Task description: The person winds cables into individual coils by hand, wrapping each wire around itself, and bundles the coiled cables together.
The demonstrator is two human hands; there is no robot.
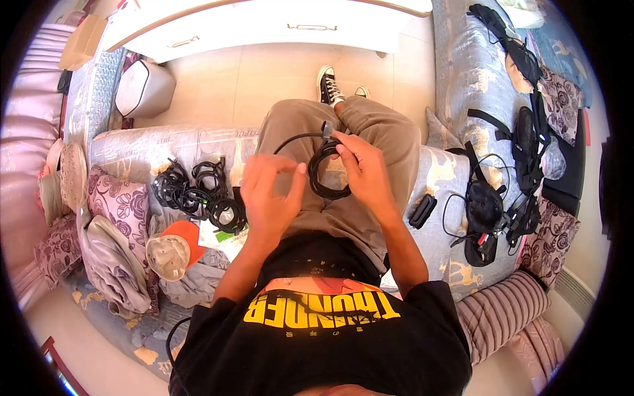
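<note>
A black cable point(318, 183) is wound in a loop above my lap. My right hand point(360, 165) pinches the top of this coil, near a grey connector point(327, 129). One end of the cable arcs out leftward toward my left hand point(267, 191), which is blurred by motion. The thumb and fingers of my left hand are curved and apart, with nothing visible between them. Several coiled black cables point(191, 188) lie on the sofa to the left of my left forearm.
An orange and beige cap point(173, 254) and a patterned cushion point(119, 201) lie at the left. A black case point(422, 211) rests right of my leg, near black straps and pouches point(485, 204). A grey bin point(144, 89) and white drawers point(264, 33) stand ahead.
</note>
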